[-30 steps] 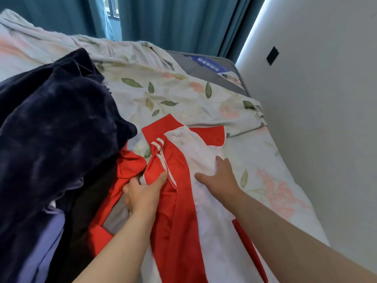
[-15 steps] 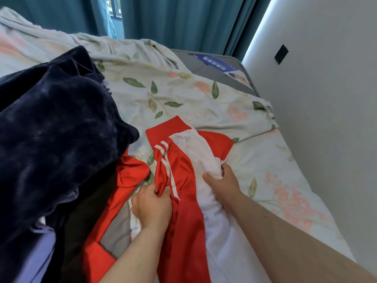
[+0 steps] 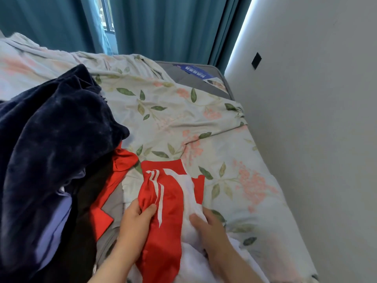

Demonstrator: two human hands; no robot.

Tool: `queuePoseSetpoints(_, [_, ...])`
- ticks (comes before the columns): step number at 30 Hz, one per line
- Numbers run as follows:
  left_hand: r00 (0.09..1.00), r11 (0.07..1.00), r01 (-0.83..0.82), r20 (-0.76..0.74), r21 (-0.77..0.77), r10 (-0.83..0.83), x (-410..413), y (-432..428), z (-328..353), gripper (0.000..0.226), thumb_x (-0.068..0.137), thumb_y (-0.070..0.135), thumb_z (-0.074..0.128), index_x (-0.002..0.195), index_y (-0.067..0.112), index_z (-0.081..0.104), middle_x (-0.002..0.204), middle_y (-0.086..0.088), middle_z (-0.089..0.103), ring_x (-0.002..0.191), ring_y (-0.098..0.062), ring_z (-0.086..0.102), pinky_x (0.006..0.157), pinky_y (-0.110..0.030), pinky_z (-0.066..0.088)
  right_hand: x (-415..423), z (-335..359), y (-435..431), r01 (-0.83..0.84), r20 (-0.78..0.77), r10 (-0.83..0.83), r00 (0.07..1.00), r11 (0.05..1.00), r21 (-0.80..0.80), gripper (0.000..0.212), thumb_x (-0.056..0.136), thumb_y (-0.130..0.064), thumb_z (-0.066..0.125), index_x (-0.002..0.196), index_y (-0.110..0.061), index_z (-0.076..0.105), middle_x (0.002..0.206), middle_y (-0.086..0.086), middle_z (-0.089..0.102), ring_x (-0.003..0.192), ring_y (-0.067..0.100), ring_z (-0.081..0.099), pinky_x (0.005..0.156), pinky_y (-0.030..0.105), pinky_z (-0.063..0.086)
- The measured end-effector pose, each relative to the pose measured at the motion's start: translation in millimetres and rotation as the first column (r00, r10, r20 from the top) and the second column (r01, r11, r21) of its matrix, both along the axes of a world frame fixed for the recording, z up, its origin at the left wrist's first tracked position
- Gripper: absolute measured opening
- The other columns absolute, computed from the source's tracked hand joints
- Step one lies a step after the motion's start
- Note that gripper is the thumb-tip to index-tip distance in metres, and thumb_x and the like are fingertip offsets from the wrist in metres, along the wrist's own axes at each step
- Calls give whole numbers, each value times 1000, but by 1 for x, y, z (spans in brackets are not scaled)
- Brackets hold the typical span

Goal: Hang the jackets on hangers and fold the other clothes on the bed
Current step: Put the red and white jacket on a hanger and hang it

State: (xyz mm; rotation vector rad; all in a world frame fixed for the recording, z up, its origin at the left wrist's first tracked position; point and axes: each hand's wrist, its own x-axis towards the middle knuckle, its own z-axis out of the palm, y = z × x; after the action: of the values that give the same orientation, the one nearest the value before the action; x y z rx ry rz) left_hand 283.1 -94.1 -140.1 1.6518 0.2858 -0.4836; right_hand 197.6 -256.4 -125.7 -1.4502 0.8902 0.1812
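A red and white garment with white stripes (image 3: 169,193) lies bunched on the floral bed sheet (image 3: 183,123) in front of me. My left hand (image 3: 136,219) grips its red striped part. My right hand (image 3: 208,225) clutches its white part beside the red panel. To the left rises a pile of clothes: a dark navy plush garment (image 3: 53,139) on top, a lilac piece (image 3: 55,225), a black piece (image 3: 85,201), another red piece (image 3: 120,166) and a grey one (image 3: 114,203) under it.
A white wall (image 3: 316,139) runs close along the right side of the bed. Teal curtains (image 3: 163,27) hang behind the bed. The grey mattress corner (image 3: 204,78) with a blue label shows at the back. Floral sheet lies bare beyond the garment.
Both hands have pulled the red and white garment toward me and bunched it; the right hand went from pressing flat to gripping the white part. The camera has tilted up.
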Motion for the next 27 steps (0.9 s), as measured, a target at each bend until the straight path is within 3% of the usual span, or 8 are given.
queuePoseSetpoints(4, [990,992,122,-62,-29,-124,-57,2,62,18,80,17,79,96,22,72,88,6,77,79,-12,73,66,-27,54,-52,61,1,7,94,-4,996,1000,-31,33,79,-30,65,111,-38,68,106,-19,72,96,-2,67,83,26,52])
queuePoseSetpoints(7, [987,989,116,-101,-88,-125,-96,0,108,17,78,3,78,88,16,75,85,-3,77,75,-18,74,56,-21,55,-91,107,0,-5,147,11,989,999,-41,27,88,-10,65,107,-29,67,102,-12,74,93,2,69,74,19,53])
queuePoseSetpoints(10, [990,981,74,-104,-182,-94,-131,-3,157,19,80,-1,73,86,17,77,89,-11,77,80,-26,74,59,-27,58,-131,160,-3,-8,216,24,976,997,-74,25,90,-8,65,106,-27,67,101,-4,74,94,8,70,74,21,56])
queuePoseSetpoints(14, [998,974,22,-51,-224,-35,-180,-5,223,21,81,2,72,92,19,77,95,-11,76,87,-29,74,79,-42,56,-185,232,-4,4,316,34,948,993,-119,17,95,-19,63,109,-29,66,104,-17,73,97,3,69,79,20,55])
queuePoseSetpoints(17, [999,962,5,34,-272,4,-224,-3,276,23,80,-2,70,93,16,76,94,-13,76,86,-31,74,77,-41,55,-229,284,-3,-19,375,62,925,993,-119,14,96,-24,61,109,-31,64,103,-25,71,96,-3,67,77,13,53])
queuePoseSetpoints(21, [993,946,13,114,-325,26,-292,8,344,28,85,-7,62,88,17,77,93,-14,76,84,-28,74,67,-34,58,-289,345,0,-47,435,94,896,992,-118,15,94,-21,63,109,-23,66,106,-8,74,100,9,69,91,32,56])
queuePoseSetpoints(27, [970,947,6,232,-320,72,-366,43,437,44,86,-14,54,94,23,76,100,-14,75,91,-31,73,82,-44,54,-350,411,27,-86,487,120,865,992,-91,28,81,-14,69,107,-25,65,103,-9,74,97,9,70,90,34,56])
